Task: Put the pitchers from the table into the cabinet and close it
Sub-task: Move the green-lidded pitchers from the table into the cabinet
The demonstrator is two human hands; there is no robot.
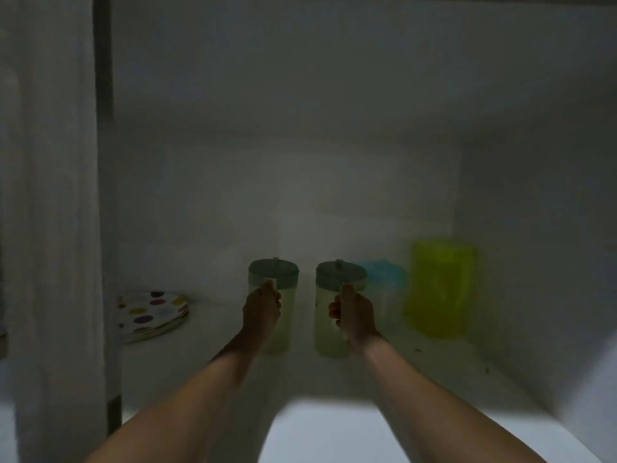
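Note:
Two pale translucent pitchers with grey-green lids stand side by side inside the dim white cabinet (334, 195). My left hand (262, 309) grips the handle of the left pitcher (283, 282). The handle of the right pitcher (325, 315) is held in my right hand (352, 312). Both pitchers are upright, a small gap apart, and I cannot tell if their bases touch the cabinet shelf (434, 369). Both forearms reach in from the bottom edge.
A stack of white plates with coloured dots (152, 312) lies at the shelf's left. A blue-lidded container (384, 279) and a yellow-green container (439, 289) stand to the right. The cabinet's left frame (101, 195) and right inner wall (534, 228) bound the space.

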